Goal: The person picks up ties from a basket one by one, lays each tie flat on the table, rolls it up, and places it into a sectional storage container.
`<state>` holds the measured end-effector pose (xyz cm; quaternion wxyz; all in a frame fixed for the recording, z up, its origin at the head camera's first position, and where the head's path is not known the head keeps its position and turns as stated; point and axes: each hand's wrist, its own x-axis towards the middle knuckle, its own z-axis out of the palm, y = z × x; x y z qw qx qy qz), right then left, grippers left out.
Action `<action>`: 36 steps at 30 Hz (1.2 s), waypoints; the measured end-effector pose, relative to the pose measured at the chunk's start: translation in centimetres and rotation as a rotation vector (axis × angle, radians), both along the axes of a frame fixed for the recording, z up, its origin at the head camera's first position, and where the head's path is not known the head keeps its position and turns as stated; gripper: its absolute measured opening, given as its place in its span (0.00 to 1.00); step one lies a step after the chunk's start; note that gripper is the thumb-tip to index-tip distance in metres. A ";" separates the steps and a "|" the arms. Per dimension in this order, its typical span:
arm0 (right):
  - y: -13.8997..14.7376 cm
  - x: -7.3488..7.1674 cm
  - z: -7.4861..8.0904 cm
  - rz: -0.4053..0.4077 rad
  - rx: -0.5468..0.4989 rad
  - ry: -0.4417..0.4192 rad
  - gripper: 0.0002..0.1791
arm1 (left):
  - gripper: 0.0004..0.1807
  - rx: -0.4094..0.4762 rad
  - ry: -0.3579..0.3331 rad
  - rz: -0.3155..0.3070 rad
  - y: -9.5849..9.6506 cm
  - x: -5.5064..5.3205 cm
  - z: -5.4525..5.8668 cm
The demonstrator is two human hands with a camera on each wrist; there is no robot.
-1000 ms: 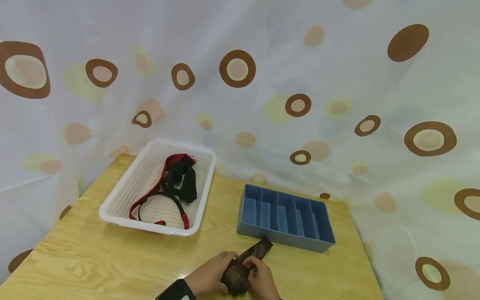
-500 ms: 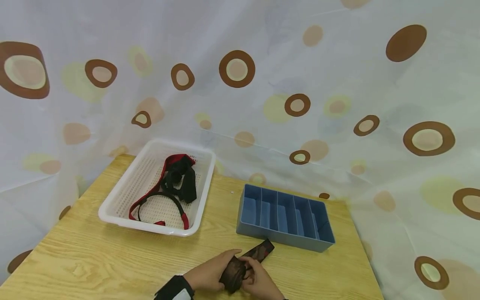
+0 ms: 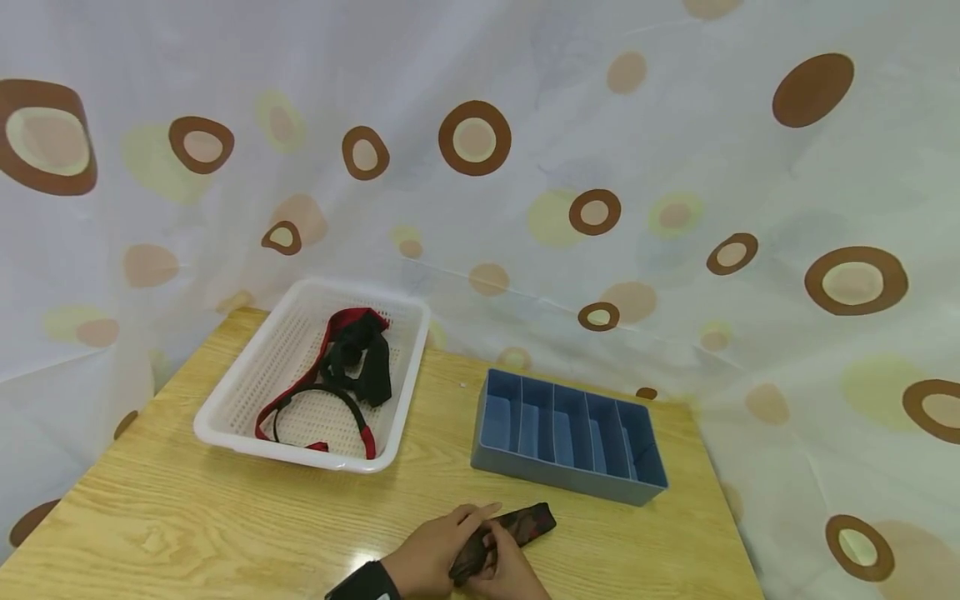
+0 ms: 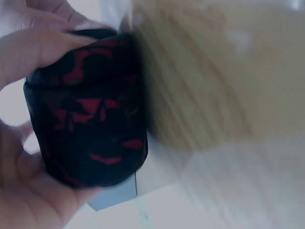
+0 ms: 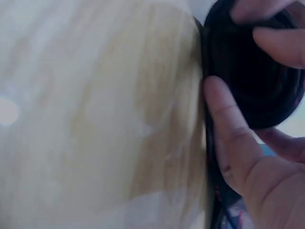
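Note:
A dark fabric strip (image 3: pixel 531 522) with a red camouflage-like pattern lies on the table, partly wound into a roll (image 3: pixel 469 560). My left hand (image 3: pixel 431 552) grips the roll from the left. From the right, my right hand (image 3: pixel 508 573) pinches it, its fingers bent at the roll's end. The left wrist view shows the roll's red-marked outer face (image 4: pixel 95 119) between thumb and fingers. Its round, coiled black end (image 5: pixel 248 67) shows in the right wrist view, fingers at its edge. The flat tail points right, toward the blue organizer (image 3: pixel 562 477).
The blue organizer has several narrow compartments and stands beyond the hands. A white perforated basket (image 3: pixel 213 425) at back left holds a red-and-black strap (image 3: pixel 296 396) and a bunched black cloth (image 3: pixel 372 379). A dotted curtain (image 3: pixel 480 250) hangs behind the wooden table (image 3: pixel 187 517).
The roll has turned between both hands, which have shifted slightly right. The tail has swung downward toward me, lying flatter and farther from the organizer. The basket stays put.

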<state>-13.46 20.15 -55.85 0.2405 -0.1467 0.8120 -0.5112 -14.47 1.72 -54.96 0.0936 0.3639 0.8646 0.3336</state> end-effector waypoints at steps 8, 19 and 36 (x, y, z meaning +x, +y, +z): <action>-0.6 0.5 0.7 0.014 0.176 0.121 0.40 | 0.59 -0.057 -0.007 -0.056 -0.5 -0.2 0.1; -1.6 1.4 0.0 0.086 0.434 1.230 0.30 | 0.59 -0.053 -0.091 0.059 -0.2 0.9 0.5; 1.4 0.5 0.3 -0.040 0.219 0.242 0.11 | 0.37 -0.144 -0.128 0.017 -0.6 1.4 1.7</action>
